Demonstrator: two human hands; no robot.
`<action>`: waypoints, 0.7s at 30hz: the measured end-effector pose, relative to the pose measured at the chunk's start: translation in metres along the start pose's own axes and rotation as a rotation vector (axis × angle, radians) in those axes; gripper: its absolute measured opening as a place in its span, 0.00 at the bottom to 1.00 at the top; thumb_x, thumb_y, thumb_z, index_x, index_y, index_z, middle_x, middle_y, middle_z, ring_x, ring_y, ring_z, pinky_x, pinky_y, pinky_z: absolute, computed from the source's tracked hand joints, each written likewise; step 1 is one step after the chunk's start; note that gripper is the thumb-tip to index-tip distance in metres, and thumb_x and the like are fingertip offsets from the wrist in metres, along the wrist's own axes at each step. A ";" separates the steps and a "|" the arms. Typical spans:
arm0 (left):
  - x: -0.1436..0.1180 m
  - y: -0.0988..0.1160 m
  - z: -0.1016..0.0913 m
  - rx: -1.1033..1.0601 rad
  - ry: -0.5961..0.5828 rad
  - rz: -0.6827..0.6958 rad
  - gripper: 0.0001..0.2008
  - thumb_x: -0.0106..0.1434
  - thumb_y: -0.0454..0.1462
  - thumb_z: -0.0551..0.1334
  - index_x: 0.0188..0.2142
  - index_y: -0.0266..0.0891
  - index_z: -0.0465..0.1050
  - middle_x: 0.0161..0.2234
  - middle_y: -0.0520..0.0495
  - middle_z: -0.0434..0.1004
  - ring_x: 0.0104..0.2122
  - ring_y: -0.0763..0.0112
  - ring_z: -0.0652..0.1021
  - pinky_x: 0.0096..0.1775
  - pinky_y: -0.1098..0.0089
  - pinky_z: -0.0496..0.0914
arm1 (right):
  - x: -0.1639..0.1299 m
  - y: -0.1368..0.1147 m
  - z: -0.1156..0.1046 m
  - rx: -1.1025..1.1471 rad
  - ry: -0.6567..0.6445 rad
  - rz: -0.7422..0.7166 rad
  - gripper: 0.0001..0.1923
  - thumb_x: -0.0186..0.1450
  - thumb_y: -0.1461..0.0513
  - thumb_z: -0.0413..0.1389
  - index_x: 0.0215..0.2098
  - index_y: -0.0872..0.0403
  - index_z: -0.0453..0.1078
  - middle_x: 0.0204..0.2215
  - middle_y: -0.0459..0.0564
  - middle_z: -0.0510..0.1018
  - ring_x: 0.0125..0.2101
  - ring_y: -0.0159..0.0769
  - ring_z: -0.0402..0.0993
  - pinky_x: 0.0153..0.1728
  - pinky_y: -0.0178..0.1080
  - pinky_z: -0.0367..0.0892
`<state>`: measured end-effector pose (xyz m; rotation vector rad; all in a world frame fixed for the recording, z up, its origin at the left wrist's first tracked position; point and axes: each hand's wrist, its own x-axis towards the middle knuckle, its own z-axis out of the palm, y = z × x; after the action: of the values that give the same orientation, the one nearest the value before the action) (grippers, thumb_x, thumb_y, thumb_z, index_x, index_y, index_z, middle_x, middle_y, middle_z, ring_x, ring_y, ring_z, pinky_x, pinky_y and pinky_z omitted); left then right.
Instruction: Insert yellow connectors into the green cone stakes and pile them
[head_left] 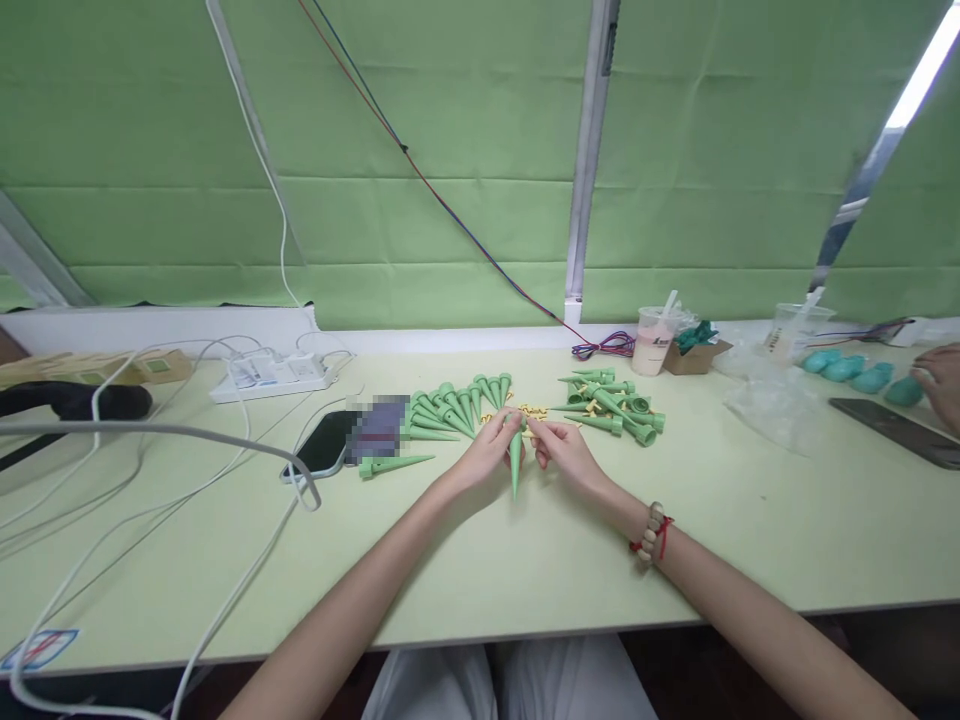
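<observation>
My left hand (491,447) is closed around a green plastic spike (515,468), whose point is directed down toward me. Close to the spike's wide end, my right hand (566,452) is pinched, with a bit of yellow at the fingertips that looks like a small yellow piece; the fingers partly hide it. Beyond my hands lie several loose small yellow pieces (534,411). A fan of green spikes (450,405) is laid out to the left, with a single green spike (396,465) nearer me. On the right is a jumbled pile of green spikes (615,405).
Phones (326,445), a power strip (274,375) and loose white cables lie left. Back right are a drink cup (651,345), a small cardboard box (694,358) and plastic bags (776,400). Another person's hand (939,380) rests by teal objects (870,377) and a dark phone (896,432).
</observation>
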<state>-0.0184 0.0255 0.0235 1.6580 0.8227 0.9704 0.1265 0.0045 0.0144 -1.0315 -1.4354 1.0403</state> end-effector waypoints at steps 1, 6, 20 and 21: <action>0.001 -0.001 0.003 -0.051 0.016 -0.013 0.21 0.59 0.55 0.52 0.36 0.39 0.63 0.18 0.55 0.67 0.18 0.75 0.71 0.23 0.73 0.65 | 0.000 -0.001 0.000 -0.016 0.010 -0.020 0.25 0.58 0.44 0.52 0.15 0.53 0.60 0.11 0.41 0.61 0.14 0.27 0.58 0.20 0.33 0.56; 0.002 0.002 0.007 -0.193 0.204 -0.099 0.25 0.54 0.53 0.60 0.45 0.40 0.61 0.20 0.54 0.72 0.20 0.73 0.74 0.26 0.71 0.68 | 0.004 -0.002 -0.004 -0.064 0.072 -0.064 0.22 0.58 0.45 0.52 0.18 0.53 0.65 0.16 0.43 0.66 0.16 0.29 0.63 0.20 0.34 0.59; 0.003 0.000 0.005 -0.376 0.230 -0.224 0.14 0.56 0.40 0.63 0.41 0.36 0.68 0.32 0.45 0.77 0.26 0.72 0.77 0.27 0.72 0.72 | 0.009 0.003 -0.012 -0.183 0.139 -0.168 0.17 0.58 0.57 0.56 0.45 0.53 0.71 0.37 0.52 0.77 0.24 0.32 0.74 0.24 0.35 0.69; 0.002 0.001 0.005 -0.386 0.232 -0.223 0.14 0.57 0.40 0.63 0.40 0.36 0.68 0.32 0.46 0.77 0.26 0.73 0.77 0.26 0.72 0.72 | 0.009 0.003 -0.013 -0.223 0.137 -0.210 0.17 0.59 0.57 0.56 0.46 0.53 0.71 0.38 0.52 0.77 0.25 0.32 0.74 0.24 0.34 0.69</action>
<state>-0.0129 0.0254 0.0237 1.1144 0.8874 1.0969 0.1388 0.0145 0.0146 -1.0624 -1.5328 0.6572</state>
